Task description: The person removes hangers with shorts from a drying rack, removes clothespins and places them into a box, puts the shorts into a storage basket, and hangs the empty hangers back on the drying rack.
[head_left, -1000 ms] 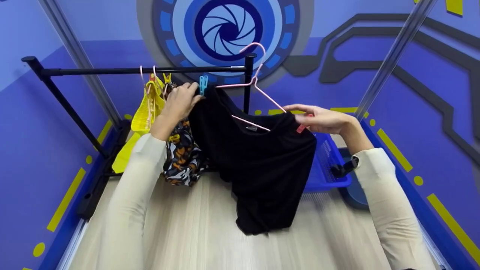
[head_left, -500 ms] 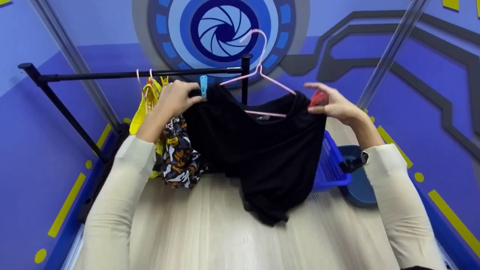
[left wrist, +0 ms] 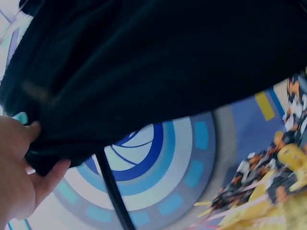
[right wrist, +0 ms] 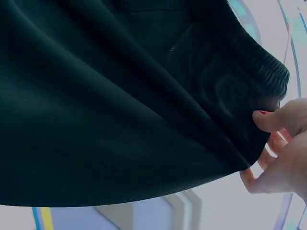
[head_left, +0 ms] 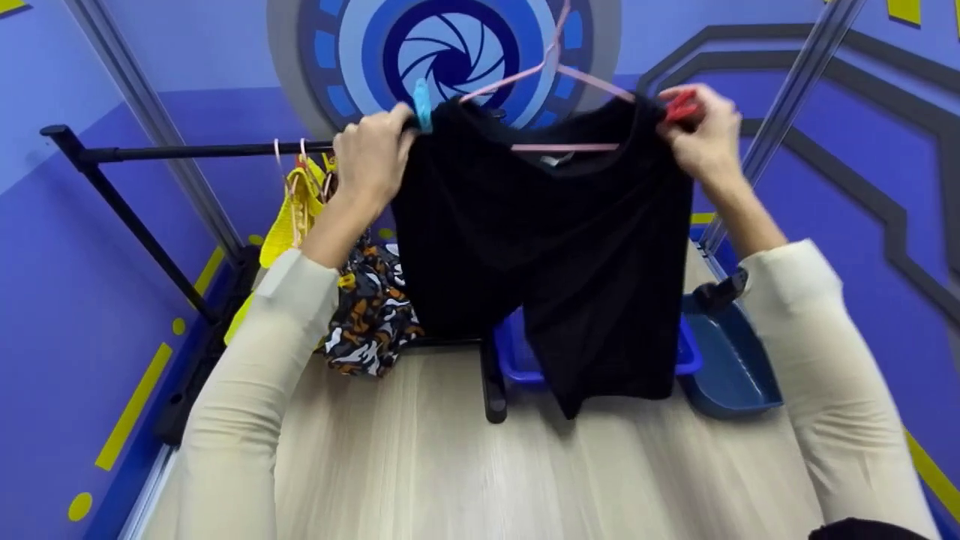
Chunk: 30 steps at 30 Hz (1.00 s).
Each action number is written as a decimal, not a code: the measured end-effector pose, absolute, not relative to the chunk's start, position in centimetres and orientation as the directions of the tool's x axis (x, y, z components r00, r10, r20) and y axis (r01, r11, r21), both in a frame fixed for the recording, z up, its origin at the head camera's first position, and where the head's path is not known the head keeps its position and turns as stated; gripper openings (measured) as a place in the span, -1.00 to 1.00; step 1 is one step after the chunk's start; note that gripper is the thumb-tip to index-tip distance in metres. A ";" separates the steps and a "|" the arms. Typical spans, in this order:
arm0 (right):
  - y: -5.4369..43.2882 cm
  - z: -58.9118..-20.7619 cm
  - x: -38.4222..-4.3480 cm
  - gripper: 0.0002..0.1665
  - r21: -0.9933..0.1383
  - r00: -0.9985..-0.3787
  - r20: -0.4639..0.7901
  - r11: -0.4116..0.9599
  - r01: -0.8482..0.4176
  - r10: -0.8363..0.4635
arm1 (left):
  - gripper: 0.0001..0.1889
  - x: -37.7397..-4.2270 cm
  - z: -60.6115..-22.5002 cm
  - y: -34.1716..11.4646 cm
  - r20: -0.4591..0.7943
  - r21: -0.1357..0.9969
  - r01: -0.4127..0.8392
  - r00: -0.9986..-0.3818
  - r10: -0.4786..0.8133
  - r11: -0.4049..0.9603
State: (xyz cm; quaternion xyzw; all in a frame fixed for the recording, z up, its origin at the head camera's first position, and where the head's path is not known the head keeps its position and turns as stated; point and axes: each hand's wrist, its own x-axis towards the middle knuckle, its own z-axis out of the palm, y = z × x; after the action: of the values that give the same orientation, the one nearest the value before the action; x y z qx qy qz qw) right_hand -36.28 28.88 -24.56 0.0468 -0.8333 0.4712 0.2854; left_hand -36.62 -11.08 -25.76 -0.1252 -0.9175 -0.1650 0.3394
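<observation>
Black shorts [head_left: 540,232] with an elastic waistband hang spread out on a pink hanger [head_left: 566,146], held up in the air. A light blue clothespin [head_left: 422,105] sits on the left corner of the waistband, and a red clothespin [head_left: 681,106] on the right. My left hand [head_left: 373,154] pinches the left corner of the shorts beside the blue clothespin; the left wrist view shows thumb and fingers on the cloth. At the other corner, my right hand [head_left: 705,135] grips the waistband around the red clothespin. The hanger's hook is cut off by the top of the head view.
A black clothes rack [head_left: 202,152] stands at left, bearing a yellow garment [head_left: 283,225] and a camouflage-patterned garment [head_left: 367,315] on pink hangers. Behind the shorts is a blue basket [head_left: 517,360]. A dark blue tub [head_left: 731,367] sits to its right on the wooden tabletop [head_left: 450,465].
Both hands have raised the shorts and hanger, shifting them rightward, and the waistband is now level and the cloth spread wider. My right hand's fingers have closed in around the red clothespin.
</observation>
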 end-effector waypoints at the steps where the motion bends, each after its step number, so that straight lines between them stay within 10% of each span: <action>1: 29.1 -23.9 -36.2 -0.59 -0.749 -0.817 0.537 0.565 -0.347 0.211 | -0.72 -36.7 -25.4 -10.7 0.669 0.218 0.334 -0.736 0.109 0.917; 14: 31.4 -21.0 -36.3 -0.61 -0.766 -0.696 0.609 0.509 -0.393 0.380 | -0.78 -36.4 -22.9 -6.4 0.609 0.529 0.384 -0.793 -0.024 0.757; 30: 38.5 -29.1 -35.3 -0.73 -0.716 -0.951 0.297 0.679 -0.163 0.084 | -0.78 -37.9 -31.5 -2.7 0.462 0.650 0.403 -0.883 0.085 0.645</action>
State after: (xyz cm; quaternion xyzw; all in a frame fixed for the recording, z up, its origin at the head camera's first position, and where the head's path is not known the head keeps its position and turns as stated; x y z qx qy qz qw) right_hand -35.25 38.46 -29.05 0.0218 -0.9031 0.4001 0.1546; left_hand -37.93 -2.69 -31.51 -0.1378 -0.8847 -0.3982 0.1993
